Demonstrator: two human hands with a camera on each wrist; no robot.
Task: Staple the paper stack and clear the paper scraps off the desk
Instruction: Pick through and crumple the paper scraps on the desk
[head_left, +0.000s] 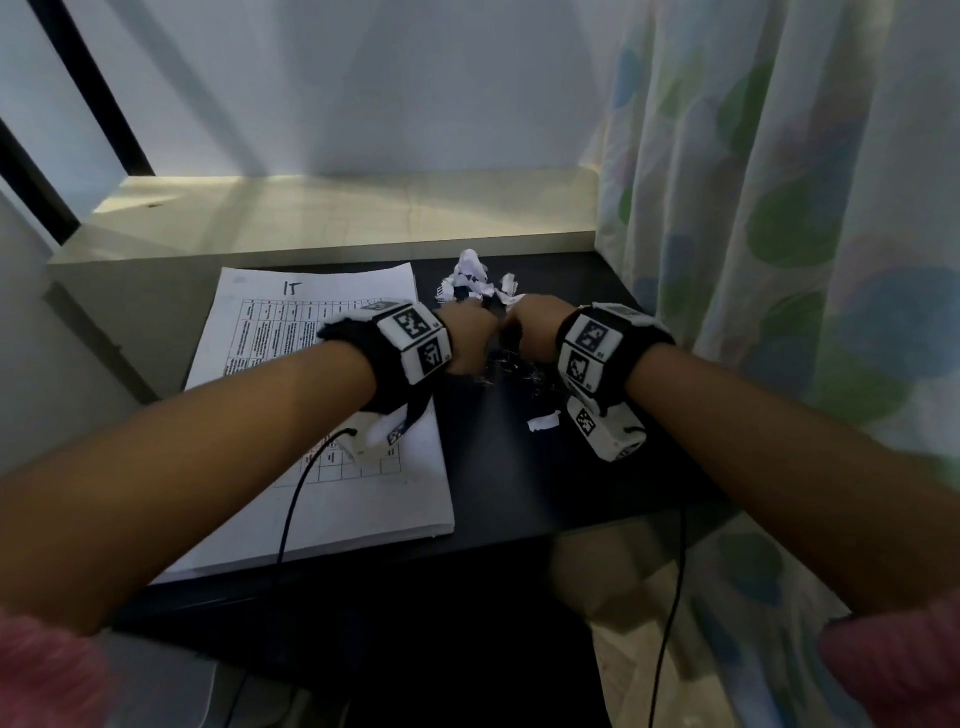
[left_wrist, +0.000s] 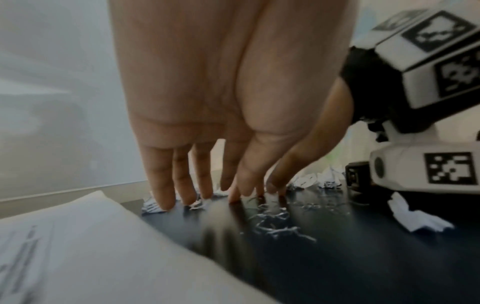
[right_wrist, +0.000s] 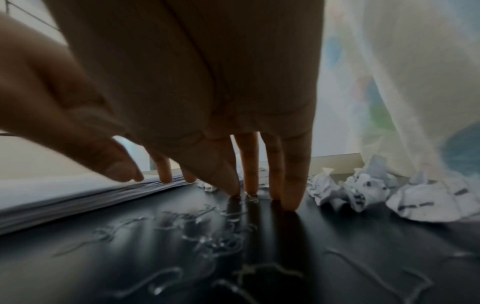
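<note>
We rake paper scraps (head_left: 475, 280) near desk's (head_left: 498, 483) far edge, left hand (head_left: 470, 332) and right hand (head_left: 530, 327) fingers straight, holding nothing; next we sweep them off the edge.

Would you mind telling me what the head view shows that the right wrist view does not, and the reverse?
Only the head view shows the printed table on the paper stack, both wrist bands and the lone scrap nearest the person. Only the right wrist view shows the right hand's straight fingers touching the black desk among bent staples. Both show the crumpled paper scraps and the curtain.
</note>
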